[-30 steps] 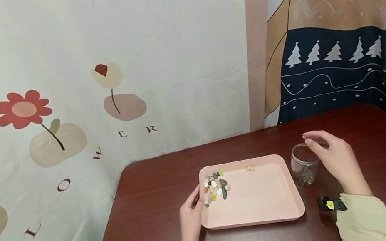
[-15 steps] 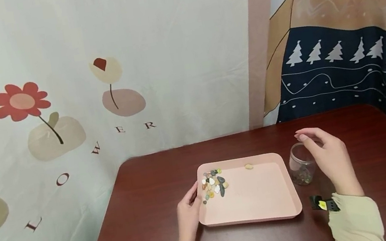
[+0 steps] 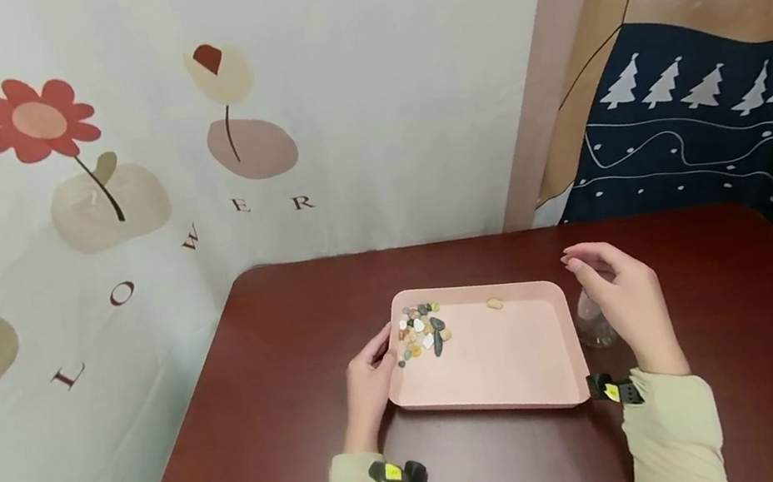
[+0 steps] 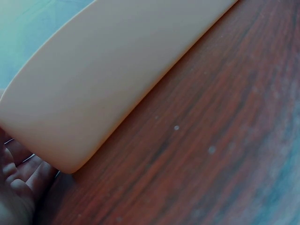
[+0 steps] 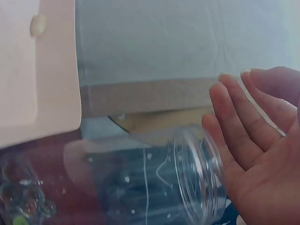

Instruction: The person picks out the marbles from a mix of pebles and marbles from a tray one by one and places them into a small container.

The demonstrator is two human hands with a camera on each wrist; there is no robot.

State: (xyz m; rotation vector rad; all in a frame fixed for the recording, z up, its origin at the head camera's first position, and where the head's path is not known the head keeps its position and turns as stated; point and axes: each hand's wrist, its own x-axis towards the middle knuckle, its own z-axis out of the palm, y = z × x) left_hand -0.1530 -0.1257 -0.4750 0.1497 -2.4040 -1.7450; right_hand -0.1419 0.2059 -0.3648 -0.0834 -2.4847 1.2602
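On the table lies a pink rectangular tray, with several small pebbles clustered at its left end and one tan pebble near its far wall. My left hand holds the tray's left side, thumb at the rim; in the left wrist view its fingers reach past the tray's corner. A clear jar stands right of the tray with glassy pieces at its bottom. Beside the jar's mouth my right hand has loosely bent fingers with nothing visible between them. It hides part of the jar in the head view.
The dark reddish table has a back edge meeting a pale printed curtain. A dark blue cloth with white trees hangs behind the right side. Each wrist wears a black strap with a camera.
The head view has tilted and shifted. My right hand has moved left across the jar's mouth, hiding more of it. My left hand stays at the tray's side, and the pebbles have not moved.
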